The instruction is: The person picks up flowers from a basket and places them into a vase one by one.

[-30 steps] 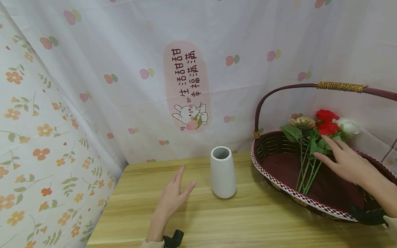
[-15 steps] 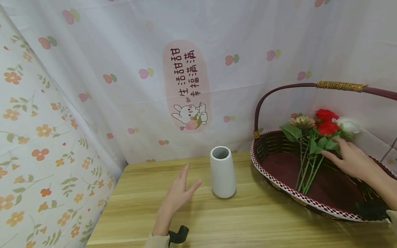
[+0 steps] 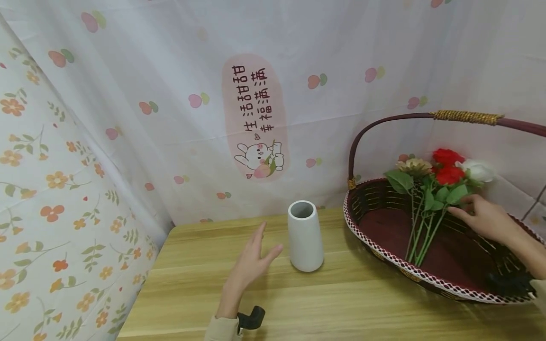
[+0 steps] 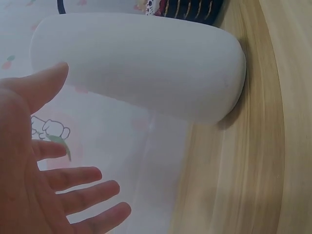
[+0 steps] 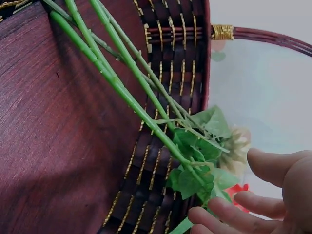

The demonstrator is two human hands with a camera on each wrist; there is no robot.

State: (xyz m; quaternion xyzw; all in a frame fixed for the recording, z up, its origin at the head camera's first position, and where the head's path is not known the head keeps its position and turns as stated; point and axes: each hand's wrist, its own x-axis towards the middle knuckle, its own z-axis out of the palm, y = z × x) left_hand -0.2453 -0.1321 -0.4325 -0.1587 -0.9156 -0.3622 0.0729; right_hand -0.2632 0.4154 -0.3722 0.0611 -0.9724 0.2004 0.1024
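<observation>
A pale grey vase (image 3: 306, 244) stands upright on the wooden table. My left hand (image 3: 248, 265) is to its left with fingers extended and thumb apart; the left wrist view shows a gap between thumb and fingers, facing the vase (image 4: 141, 63). In the wicker basket (image 3: 462, 265) lie artificial flowers: red blooms (image 3: 450, 175), a white one (image 3: 477, 170) and a beige one (image 3: 414, 167). My right hand (image 3: 490, 219) hovers at their leaves, fingers slightly bent. From the right wrist, the thumb stands apart from the fingers, beside the green stems (image 5: 122, 90), gripping none.
The basket's tall handle (image 3: 467, 117) arches over the flowers, its middle wrapped in gold cord. A white patterned curtain (image 3: 170, 71) hangs behind the table (image 3: 192, 284), and a floral cloth (image 3: 51, 199) hangs at the left.
My left hand has moved right, closer to the vase. The right hand has drawn slightly right and down from the blooms to the leaves, its fingers bending more. Vase and flowers stay put.
</observation>
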